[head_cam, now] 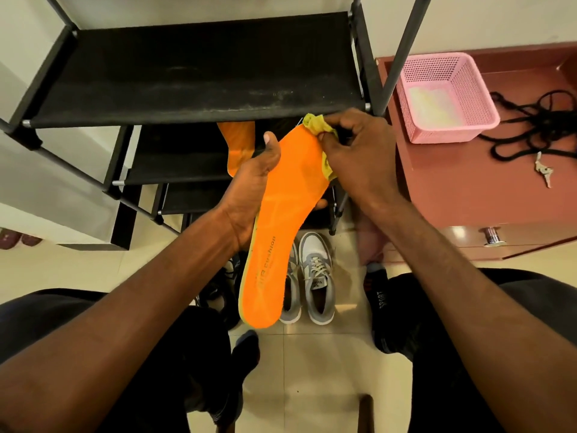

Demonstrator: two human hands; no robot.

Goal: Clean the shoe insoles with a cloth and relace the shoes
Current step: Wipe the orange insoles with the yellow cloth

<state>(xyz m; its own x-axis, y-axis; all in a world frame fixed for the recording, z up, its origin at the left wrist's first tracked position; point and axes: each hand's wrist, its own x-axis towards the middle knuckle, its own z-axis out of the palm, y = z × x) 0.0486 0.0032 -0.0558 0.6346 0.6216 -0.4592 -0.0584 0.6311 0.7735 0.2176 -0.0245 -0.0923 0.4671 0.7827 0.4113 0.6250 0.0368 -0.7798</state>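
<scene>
The rack [199, 89] stands at the left, its top shelf black and dusty; a second insole [239, 145] lies on a lower shelf, probably parked there to wait its turn or already wiped. The left hand [249, 195] grips the insole [281, 220] by its edge near the middle, thumb up along the face, fingers curled behind, which keeps the printed side tilted towards the person and steady against rubbing. The heel end hangs down over the shoes [309, 285] on the floor; one grey shoe looks laced. The right hand [359, 154] pinches a yellow cloth [315, 125] bunched at the toe end, fingers curled round it, pressing it on the orange surface, so wiping seems under way at the tip. Further right a pink basket [449, 98] sits on the red cabinet [468, 198], with black laces [530, 132] heaped loose beside it and keys [543, 173] near them, likely set aside for relacing later
</scene>
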